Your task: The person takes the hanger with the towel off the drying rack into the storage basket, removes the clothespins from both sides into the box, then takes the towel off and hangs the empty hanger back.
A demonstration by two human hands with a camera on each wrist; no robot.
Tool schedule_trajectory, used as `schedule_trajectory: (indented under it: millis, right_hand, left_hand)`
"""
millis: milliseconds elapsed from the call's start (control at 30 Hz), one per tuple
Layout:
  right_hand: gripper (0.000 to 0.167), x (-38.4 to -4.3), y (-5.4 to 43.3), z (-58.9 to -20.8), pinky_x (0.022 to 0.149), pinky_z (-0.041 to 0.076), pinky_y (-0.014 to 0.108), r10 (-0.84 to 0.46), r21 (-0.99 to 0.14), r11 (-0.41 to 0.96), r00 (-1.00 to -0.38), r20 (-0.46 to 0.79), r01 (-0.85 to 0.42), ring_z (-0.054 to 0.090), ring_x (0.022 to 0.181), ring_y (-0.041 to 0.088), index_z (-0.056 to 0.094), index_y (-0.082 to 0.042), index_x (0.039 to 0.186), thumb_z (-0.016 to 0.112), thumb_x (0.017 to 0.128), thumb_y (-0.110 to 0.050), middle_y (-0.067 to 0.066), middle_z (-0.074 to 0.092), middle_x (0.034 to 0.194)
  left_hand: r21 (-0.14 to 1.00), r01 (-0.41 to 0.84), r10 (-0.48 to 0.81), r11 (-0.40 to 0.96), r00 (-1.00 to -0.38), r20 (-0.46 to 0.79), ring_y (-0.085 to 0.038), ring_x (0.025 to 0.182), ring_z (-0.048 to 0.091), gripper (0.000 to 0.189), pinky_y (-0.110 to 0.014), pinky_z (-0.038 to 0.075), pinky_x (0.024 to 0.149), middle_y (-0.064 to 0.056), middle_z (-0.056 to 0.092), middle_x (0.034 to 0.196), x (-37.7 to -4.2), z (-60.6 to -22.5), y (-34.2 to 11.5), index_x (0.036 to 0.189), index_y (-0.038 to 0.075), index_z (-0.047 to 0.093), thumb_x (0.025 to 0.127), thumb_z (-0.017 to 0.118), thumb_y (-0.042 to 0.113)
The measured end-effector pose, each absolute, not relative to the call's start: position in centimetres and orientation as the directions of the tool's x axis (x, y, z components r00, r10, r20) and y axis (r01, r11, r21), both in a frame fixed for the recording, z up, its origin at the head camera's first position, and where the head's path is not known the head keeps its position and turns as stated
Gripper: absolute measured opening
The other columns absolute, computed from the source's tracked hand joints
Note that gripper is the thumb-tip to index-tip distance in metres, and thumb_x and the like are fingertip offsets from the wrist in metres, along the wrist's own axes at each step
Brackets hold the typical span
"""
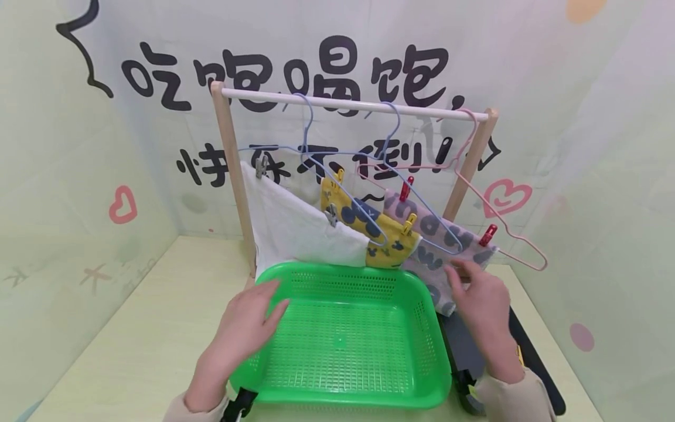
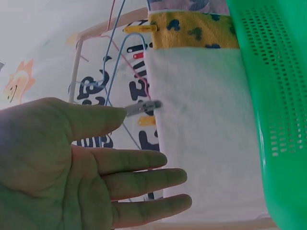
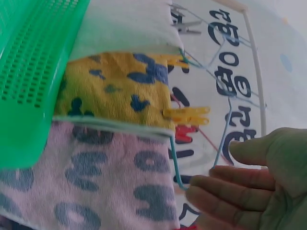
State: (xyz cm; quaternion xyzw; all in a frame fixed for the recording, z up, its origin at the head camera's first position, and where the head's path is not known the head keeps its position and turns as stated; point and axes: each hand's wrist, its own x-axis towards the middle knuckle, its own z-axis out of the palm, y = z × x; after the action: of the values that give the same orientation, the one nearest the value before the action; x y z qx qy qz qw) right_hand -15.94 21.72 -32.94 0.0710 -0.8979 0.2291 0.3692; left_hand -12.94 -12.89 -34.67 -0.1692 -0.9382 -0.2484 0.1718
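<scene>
My left hand (image 1: 245,328) is over the left rim of a green plastic basket (image 1: 337,400), fingers straight and holding nothing. A white towel (image 2: 206,129), clipped with grey clothespins (image 1: 261,167) to a blue hanger (image 1: 306,126), is in front of it. My right hand (image 1: 482,299) is beside a pink towel (image 1: 422,258) with grey letters, its fingers loosely bent and grasping nothing. In the right wrist view, its fingertips overlap the corner of a blue hanger (image 3: 176,165). That hanger carries a yellow towel (image 3: 112,96) with yellow clothespins (image 3: 187,115).
All hangers hang from a white rail (image 1: 348,105) between wooden posts (image 1: 232,170). Red clothespins (image 1: 488,235) fix the pink towel to a pink hanger (image 1: 506,220). A dark flat object (image 1: 535,363) lies right of the basket on the pale table (image 1: 137,328). A printed cloth backdrop stands behind.
</scene>
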Motion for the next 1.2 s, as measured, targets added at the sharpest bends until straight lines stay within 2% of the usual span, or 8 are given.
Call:
schedule_trajectory:
  millis: [133, 300, 400, 567, 700, 800, 967, 1200]
  right_hand:
    - [0.008, -16.6, 23.4, -32.7, 0.049, 0.045, 0.027, 0.077, -0.344, 0.883, -0.627, 0.775, -0.318, 0.064, 0.059, 0.029, 0.068, 0.005, 0.086, 0.069, 0.083, -0.002, 0.017, 0.067, 0.071]
    - [0.010, -17.1, 25.6, -32.5, 0.061, 0.032, 0.004, 0.134, -0.338, 0.894, -0.546, 0.827, -0.293, 0.065, 0.064, 0.034, 0.067, 0.006, 0.090, 0.068, 0.084, -0.002, 0.020, 0.068, 0.079]
    - [0.010, -17.4, 26.7, -32.5, 0.066, 0.029, 0.003, 0.166, -0.338, 0.897, -0.490, 0.856, -0.285, 0.064, 0.066, 0.034, 0.066, 0.006, 0.091, 0.067, 0.083, 0.000, 0.021, 0.068, 0.081]
    - [0.010, -17.8, 27.9, -32.4, 0.074, 0.030, -0.003, 0.247, -0.382, 0.869, -0.391, 0.887, -0.316, 0.059, 0.073, 0.000, 0.069, 0.006, 0.090, 0.066, 0.081, 0.003, 0.021, 0.068, 0.083]
    - [0.014, -18.2, 28.6, -31.9, 0.076, 0.032, -0.002, 0.292, -0.401, 0.861, -0.340, 0.894, -0.314, 0.064, 0.080, 0.012, 0.069, 0.007, 0.095, 0.067, 0.083, 0.000, 0.022, 0.069, 0.090]
    - [0.019, -18.6, 29.2, -31.4, 0.082, 0.040, 0.008, 0.295, -0.395, 0.872, -0.334, 0.895, -0.289, 0.062, 0.087, 0.039, 0.068, 0.006, 0.101, 0.067, 0.084, -0.004, 0.023, 0.068, 0.096]
    - [0.025, -19.2, 30.1, -30.9, 0.082, 0.045, 0.053, 0.262, -0.382, 0.881, -0.386, 0.885, -0.279, 0.059, 0.094, 0.044, 0.066, 0.007, 0.106, 0.068, 0.083, -0.004, 0.027, 0.065, 0.100]
    - [0.024, -19.3, 30.3, -30.9, 0.078, 0.043, 0.053, 0.233, -0.397, 0.877, -0.484, 0.844, -0.270, 0.058, 0.092, 0.044, 0.064, 0.009, 0.105, 0.066, 0.083, 0.001, 0.029, 0.064, 0.098]
  left_hand:
    - [0.480, 0.379, 0.217, 0.791, -0.908, 0.358, -0.042, 0.112, 0.053, 0.040, -0.054, 0.045, 0.091, -0.024, 0.057, 0.122, -12.1, -35.2, -14.5, 0.123, -0.009, 0.053, 0.092, 0.061, 0.015]
    - [0.569, 0.318, 0.165, 0.758, -0.938, 0.304, -0.043, 0.114, 0.052, 0.041, -0.056, 0.043, 0.092, -0.024, 0.057, 0.123, -11.7, -36.1, -16.2, 0.123, -0.011, 0.053, 0.093, 0.059, 0.015]
    - [0.607, 0.310, 0.134, 0.732, -0.939, 0.318, -0.040, 0.108, 0.056, 0.036, -0.055, 0.045, 0.090, -0.024, 0.059, 0.119, -11.8, -36.7, -17.2, 0.120, -0.012, 0.055, 0.092, 0.059, 0.011]
    - [0.639, 0.309, 0.047, 0.704, -0.919, 0.393, -0.039, 0.099, 0.061, 0.023, -0.055, 0.048, 0.084, -0.023, 0.065, 0.107, -12.2, -38.1, -18.6, 0.110, -0.010, 0.063, 0.091, 0.056, 0.001]
    - [0.675, 0.290, -0.044, 0.679, -0.901, 0.431, -0.037, 0.093, 0.065, 0.018, -0.054, 0.051, 0.079, -0.020, 0.068, 0.099, -12.7, -39.4, -19.4, 0.104, -0.007, 0.067, 0.090, 0.055, -0.003]
    - [0.725, 0.232, -0.096, 0.649, -0.920, 0.380, -0.033, 0.091, 0.065, 0.019, -0.038, 0.056, 0.076, -0.019, 0.068, 0.101, -12.9, -40.3, -20.0, 0.108, -0.005, 0.066, 0.093, 0.055, 0.001]
    - [0.837, 0.133, -0.115, 0.531, -0.967, 0.227, -0.035, 0.108, 0.056, 0.033, -0.004, 0.040, 0.077, -0.025, 0.057, 0.122, -13.4, -42.0, -20.6, 0.125, -0.008, 0.052, 0.099, 0.047, 0.012]
    - [0.928, 0.106, -0.057, 0.358, -0.989, 0.135, -0.038, 0.122, 0.044, 0.046, -0.001, 0.033, 0.086, -0.026, 0.042, 0.138, -14.9, -44.1, -20.7, 0.137, -0.009, 0.034, 0.102, 0.040, 0.020]
